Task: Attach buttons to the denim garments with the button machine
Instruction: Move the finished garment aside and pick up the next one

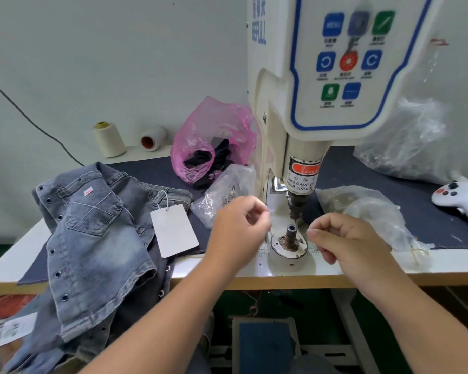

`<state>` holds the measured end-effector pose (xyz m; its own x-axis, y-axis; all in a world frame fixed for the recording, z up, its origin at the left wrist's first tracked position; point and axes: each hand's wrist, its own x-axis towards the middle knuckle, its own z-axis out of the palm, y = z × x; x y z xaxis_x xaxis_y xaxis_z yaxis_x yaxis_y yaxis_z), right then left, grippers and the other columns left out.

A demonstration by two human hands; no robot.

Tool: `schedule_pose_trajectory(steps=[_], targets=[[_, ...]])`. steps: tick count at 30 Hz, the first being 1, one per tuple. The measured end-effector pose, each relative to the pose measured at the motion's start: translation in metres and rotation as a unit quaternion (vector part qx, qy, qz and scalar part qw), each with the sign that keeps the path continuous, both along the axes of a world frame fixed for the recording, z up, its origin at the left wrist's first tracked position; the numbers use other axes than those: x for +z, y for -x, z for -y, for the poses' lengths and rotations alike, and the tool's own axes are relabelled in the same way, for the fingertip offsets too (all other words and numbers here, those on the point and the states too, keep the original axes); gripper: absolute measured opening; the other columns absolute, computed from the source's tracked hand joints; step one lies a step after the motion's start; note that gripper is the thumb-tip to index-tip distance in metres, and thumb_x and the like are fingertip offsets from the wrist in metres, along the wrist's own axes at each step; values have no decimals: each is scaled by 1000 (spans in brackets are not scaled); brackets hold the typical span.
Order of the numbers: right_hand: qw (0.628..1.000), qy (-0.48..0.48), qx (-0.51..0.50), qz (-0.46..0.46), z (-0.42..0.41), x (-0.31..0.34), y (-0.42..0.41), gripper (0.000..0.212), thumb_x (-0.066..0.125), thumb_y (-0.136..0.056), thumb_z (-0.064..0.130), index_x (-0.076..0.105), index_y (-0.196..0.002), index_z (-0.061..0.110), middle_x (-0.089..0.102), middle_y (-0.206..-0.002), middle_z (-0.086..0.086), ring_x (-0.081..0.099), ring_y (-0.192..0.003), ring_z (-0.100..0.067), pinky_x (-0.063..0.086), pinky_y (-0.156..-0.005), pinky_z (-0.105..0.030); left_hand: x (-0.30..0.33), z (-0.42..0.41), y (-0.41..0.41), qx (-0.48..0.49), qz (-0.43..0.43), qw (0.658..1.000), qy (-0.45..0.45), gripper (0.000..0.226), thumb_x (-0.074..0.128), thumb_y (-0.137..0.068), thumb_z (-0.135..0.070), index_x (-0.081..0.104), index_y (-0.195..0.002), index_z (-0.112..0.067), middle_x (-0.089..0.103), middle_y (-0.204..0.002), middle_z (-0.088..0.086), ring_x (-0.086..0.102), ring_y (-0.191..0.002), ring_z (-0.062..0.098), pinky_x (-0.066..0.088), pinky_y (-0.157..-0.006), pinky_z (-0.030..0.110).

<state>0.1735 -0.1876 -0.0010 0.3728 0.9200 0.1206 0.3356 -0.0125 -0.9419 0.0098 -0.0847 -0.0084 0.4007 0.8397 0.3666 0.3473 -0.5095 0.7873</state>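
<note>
Head view: the step in hand looks like loading the button machine (pixel 335 76). Both hands hover at its lower die (pixel 291 234) near the tabletop's (pixel 16 255) front edge. The left hand (pixel 238 233) and right hand (pixel 343 238) have curled, pinching fingers; whether they hold button parts I cannot tell. The denim garment (pixel 92 238) lies at the front left corner, untouched. Next: seat the parts, then fetch the denim.
</note>
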Motion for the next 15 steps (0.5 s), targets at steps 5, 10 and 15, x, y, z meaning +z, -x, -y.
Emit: schedule_pose_trajectory(steps=[5, 10, 15], targets=[[1000, 21, -18, 9, 3, -3, 2, 20, 66, -91, 17, 69, -72, 24, 58, -54, 5, 49, -48, -5, 43, -56, -27, -6, 20, -8, -36, 5, 997, -61, 10, 68, -86, -11, 68, -77, -15, 55, -69, -9, 50, -64, 8, 36, -59, 13], [999, 27, -20, 8, 5, -6, 3, 20, 66, -91, 16, 69, -73, 23, 57, -54, 5, 49, -47, -6, 42, -55, -24, -4, 21, -10, -38, 4, 994, -100, 6, 68, -86, -9, 70, -82, -14, 53, -73, -12, 50, -65, 8, 39, -63, 17], [999, 34, -14, -8, 7, -10, 4, 24, 66, -91, 16, 70, -70, 28, 57, -54, 5, 49, -47, -6, 40, -54, -24, -7, 20, -10, -29, -30, 981, -187, 4, 68, -86, -9, 71, -86, -12, 59, -79, -3, 50, -68, 9, 44, -68, 36]])
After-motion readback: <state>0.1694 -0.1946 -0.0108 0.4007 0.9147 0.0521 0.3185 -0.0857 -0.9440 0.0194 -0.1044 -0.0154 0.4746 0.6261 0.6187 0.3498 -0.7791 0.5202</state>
